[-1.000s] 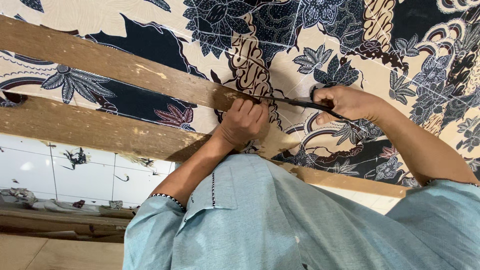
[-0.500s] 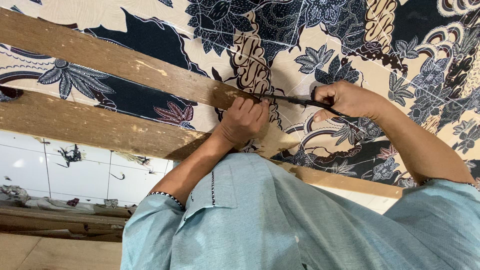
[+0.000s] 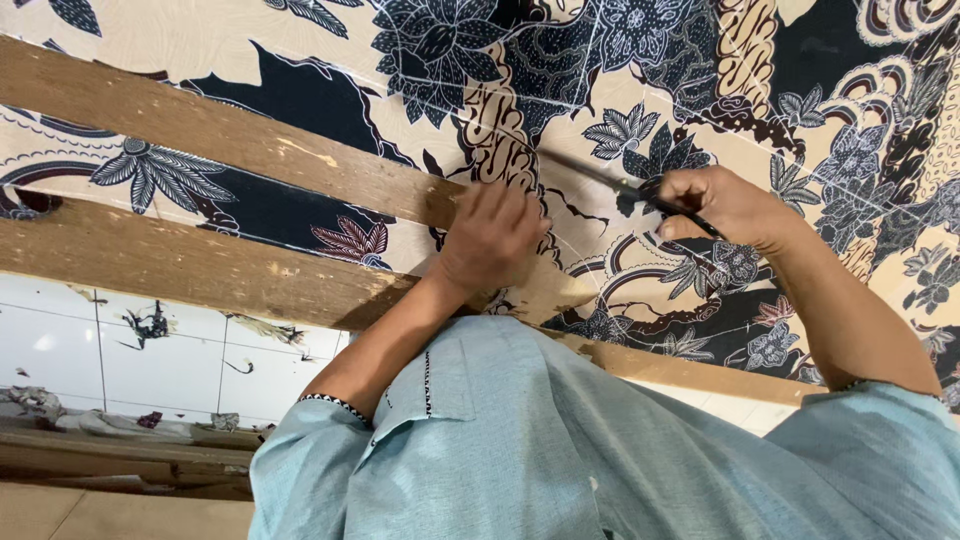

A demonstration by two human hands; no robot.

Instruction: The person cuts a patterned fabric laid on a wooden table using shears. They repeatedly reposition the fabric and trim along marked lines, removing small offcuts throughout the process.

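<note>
The right hand [image 3: 725, 205] has its grip pinched around a thin dark brush [image 3: 640, 190], whose pale tip reaches out to the left over the patterned cloth [image 3: 640, 90]. The left hand [image 3: 490, 240] grasps nothing: its fingers are curled and press flat where the upper wooden bar [image 3: 230, 140] meets the cloth, holding the fabric taut. The cloth is stretched across the frame, and the lower wooden bar [image 3: 190, 265] runs below the left hand, towards the tiled wall [image 3: 160, 360].

As far as progress shows, much of the cloth near the left hand already carries dark blue fill in its flowers and leaves, with brown bands worked in as well. Cream ground remains open just right of the left hand and under the brush, so the colouring looks well advanced but unfinished there, as I judge it.

Against the frame a second ago, the brush has shifted: it then lay nearly level with its tip close to the left hand, and now it is angled higher with the tip further up the cloth. The left hand has stayed on the upper wooden bar.
</note>
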